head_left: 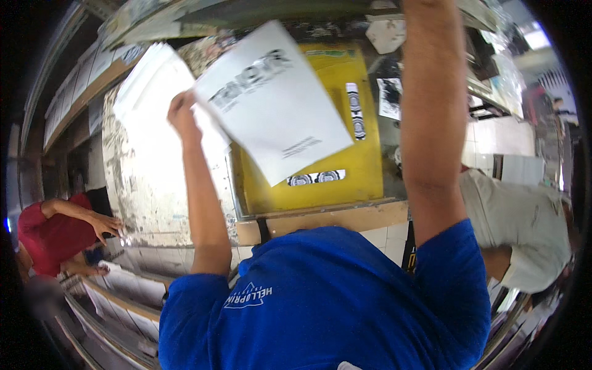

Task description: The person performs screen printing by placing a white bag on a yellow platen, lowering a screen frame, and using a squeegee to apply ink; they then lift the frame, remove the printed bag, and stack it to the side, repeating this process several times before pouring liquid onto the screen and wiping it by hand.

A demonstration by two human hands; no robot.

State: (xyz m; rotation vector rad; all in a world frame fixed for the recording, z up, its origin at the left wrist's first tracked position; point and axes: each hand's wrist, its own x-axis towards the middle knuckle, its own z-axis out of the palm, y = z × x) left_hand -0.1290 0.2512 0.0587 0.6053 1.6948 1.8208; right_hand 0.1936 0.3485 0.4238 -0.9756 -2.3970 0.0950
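Note:
My left hand (183, 111) pinches the left edge of a white sheet (271, 111) with dark printed lettering. The sheet is tilted over a yellow board (345, 191) and covers much of it. Two strips with black round patterns lie on the board: one strip (356, 111) along its right side, the other strip (316, 178) near its front edge. To the left of my left hand lies a pile of white sheets (154, 80). My right forearm (433, 105) stretches up past the top of the picture, so my right hand is out of sight.
A stained pale table (142, 209) extends to the left, where a person in red (52, 231) rests a hand near its edge. Another person in a light shirt (524, 228) is at the right. A black-smeared paper (389, 97) lies beside the board. Racks (123, 308) stand at lower left.

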